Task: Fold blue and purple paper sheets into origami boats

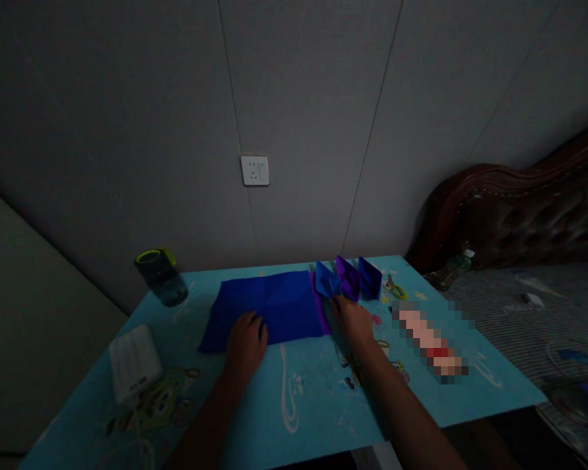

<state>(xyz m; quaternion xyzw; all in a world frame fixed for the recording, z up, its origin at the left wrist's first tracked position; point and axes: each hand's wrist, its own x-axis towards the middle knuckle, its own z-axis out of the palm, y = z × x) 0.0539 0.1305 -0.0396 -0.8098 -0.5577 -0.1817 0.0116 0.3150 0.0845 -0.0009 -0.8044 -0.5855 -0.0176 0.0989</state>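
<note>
My left hand [246,343] lies on the lower edge of a dark blue sheet of paper [284,303], its thumb a little apart from the fingers. The sheet shows fold creases and overlaps a purple sheet [324,320], of which a strip shows at the right. At the sheet's right end, my right hand [351,320] has its fingertips closed at the bottom of a light blue folded paper boat [327,279]. A purple paper boat [347,277] and a dark blue paper boat [370,279] stand in a row beside it.
Yellow-green scissors [396,289] lie right of the boats. A dark tumbler [161,277] and a white power bank [136,364] with a cable are on the left. The table [323,418] meets the wall; a bed with a bottle [458,267] is at the right.
</note>
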